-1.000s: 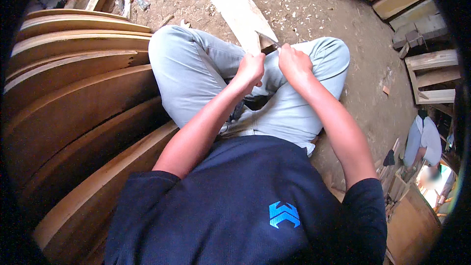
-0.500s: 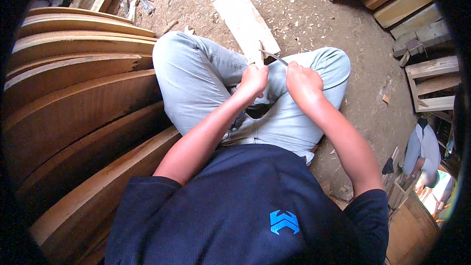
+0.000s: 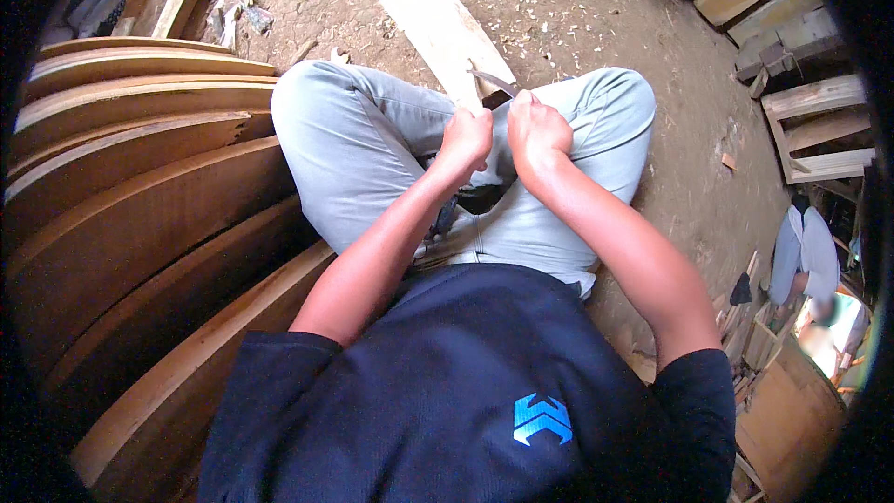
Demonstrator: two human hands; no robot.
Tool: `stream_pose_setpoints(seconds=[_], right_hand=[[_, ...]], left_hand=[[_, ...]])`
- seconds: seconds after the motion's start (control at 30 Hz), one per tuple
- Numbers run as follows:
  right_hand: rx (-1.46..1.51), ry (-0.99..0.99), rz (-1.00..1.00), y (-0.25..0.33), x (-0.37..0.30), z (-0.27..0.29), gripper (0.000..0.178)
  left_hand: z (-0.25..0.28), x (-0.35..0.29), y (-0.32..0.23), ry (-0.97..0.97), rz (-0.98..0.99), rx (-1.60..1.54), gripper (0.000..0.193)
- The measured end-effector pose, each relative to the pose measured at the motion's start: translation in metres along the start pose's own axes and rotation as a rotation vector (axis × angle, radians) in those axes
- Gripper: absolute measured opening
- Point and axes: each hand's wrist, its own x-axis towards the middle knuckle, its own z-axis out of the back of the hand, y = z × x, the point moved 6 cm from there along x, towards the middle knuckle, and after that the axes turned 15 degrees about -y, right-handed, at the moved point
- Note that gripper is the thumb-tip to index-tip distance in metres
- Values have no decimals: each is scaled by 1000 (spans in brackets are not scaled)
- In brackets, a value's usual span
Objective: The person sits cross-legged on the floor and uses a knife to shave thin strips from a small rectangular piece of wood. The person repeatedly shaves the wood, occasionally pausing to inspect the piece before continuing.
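The left hand (image 3: pixel 468 137) clasps the board (image 3: pixel 444 26), the right hand (image 3: pixel 540 136) grips the knife (image 3: pixel 498 83); best keep strokes shallow.

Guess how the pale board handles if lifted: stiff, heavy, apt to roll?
Probably stiff: the board looks like solid wood, with no visible sag. Likely manageable one-handed, since only the left hand grips it, at its narrow end. Unlikely to roll: its face looks broad and flat.

Left fingers (image 3: pixel 478 124) grip a pale board (image 3: pixel 445 23), right fingers (image 3: pixel 523 110) a curved blade (image 3: pixel 497 82).
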Motion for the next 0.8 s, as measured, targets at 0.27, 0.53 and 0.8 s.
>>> stream_pose_setpoints(seconds=[0.27, 0.53, 0.8], right_hand=[[167, 82, 114, -18, 23, -15, 23], [154, -4, 197, -29, 12, 13, 19], [43, 16, 274, -22, 13, 11, 16]], left_hand=[[4, -1, 0, 66, 78, -141, 34], [6, -1, 0, 79, 59, -104, 35], [9, -7, -6, 51, 51, -99, 34]])
